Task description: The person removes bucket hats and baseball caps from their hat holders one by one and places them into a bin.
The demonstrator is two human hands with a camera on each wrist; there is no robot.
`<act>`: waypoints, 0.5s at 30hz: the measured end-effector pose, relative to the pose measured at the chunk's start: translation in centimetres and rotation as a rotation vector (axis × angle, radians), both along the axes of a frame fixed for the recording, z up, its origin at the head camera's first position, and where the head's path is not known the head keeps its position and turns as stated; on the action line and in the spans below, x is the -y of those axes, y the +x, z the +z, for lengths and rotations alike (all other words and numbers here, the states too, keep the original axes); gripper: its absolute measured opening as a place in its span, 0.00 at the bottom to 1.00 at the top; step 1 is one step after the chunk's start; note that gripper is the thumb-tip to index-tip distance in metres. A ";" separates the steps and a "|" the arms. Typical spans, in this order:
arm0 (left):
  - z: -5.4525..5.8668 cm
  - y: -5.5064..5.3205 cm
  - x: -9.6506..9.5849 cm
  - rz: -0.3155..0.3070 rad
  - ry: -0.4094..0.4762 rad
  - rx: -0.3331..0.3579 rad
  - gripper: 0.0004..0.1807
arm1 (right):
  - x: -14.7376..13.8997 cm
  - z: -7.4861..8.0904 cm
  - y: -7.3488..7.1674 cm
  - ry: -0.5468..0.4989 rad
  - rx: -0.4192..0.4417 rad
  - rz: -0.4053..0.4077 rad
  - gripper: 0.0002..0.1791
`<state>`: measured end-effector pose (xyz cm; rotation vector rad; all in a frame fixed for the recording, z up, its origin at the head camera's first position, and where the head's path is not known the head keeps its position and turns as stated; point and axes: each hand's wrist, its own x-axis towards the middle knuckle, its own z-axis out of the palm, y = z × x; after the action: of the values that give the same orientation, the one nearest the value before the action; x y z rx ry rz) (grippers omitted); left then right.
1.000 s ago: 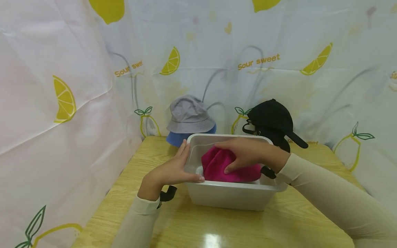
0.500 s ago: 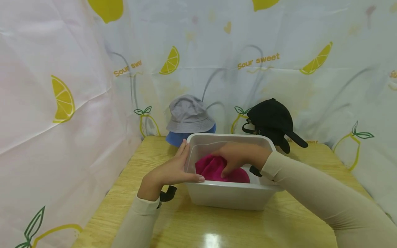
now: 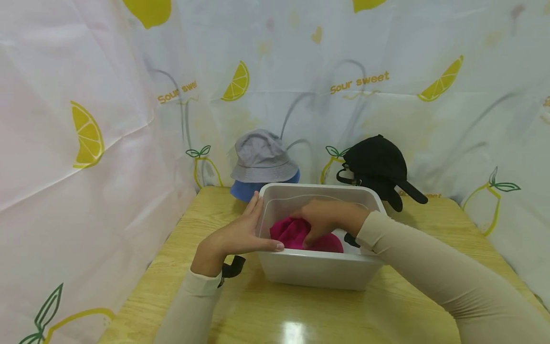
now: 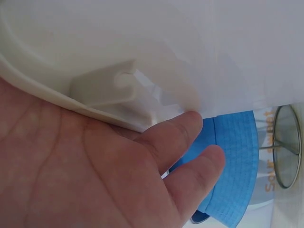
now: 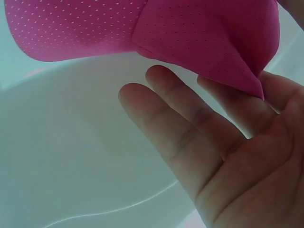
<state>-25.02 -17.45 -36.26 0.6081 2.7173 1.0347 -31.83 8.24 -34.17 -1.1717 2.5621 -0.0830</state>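
Observation:
A white plastic bin (image 3: 318, 272) stands on the table, and a magenta cap (image 3: 292, 231) with tiny perforations lies low inside it. My right hand (image 3: 324, 220) reaches into the bin and pinches the cap between thumb and forefinger. Seen from the right wrist, the cap's fabric (image 5: 199, 42) passes between them while the other fingers (image 5: 161, 118) extend loosely below it. My left hand (image 3: 240, 236) rests at the bin's left front corner, thumb along the front rim. In the left wrist view, its fingers (image 4: 175, 137) lie fairly straight against the outer wall, under the rim.
Behind the bin at left, a grey bucket hat (image 3: 262, 157) sits on a blue one (image 3: 245, 190). Black caps (image 3: 378, 160) are stacked at back right. A lemon-print cloth (image 3: 275, 57) hangs behind and beside the wooden table (image 3: 240, 310).
My right hand has moved down and slightly left, deeper into the bin, with the magenta cap, which now sits lower. The left hand and the bin stay in place.

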 end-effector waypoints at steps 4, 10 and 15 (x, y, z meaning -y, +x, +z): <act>0.0 0.0 0.1 0.006 -0.003 0.001 0.78 | 0.3 -0.6 -0.1 -0.001 0.013 0.005 0.33; 0.0 0.0 0.1 0.000 -0.002 -0.004 0.77 | 0.7 -1.4 -0.1 0.027 0.020 0.007 0.29; 0.1 -0.1 -0.1 0.000 -0.011 -0.001 0.78 | 0.6 -1.7 -0.1 0.071 0.028 -0.012 0.26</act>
<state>-25.09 -17.37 -36.20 0.6064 2.7225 1.0185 -31.97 7.60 -35.86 -1.1215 2.5264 -0.0105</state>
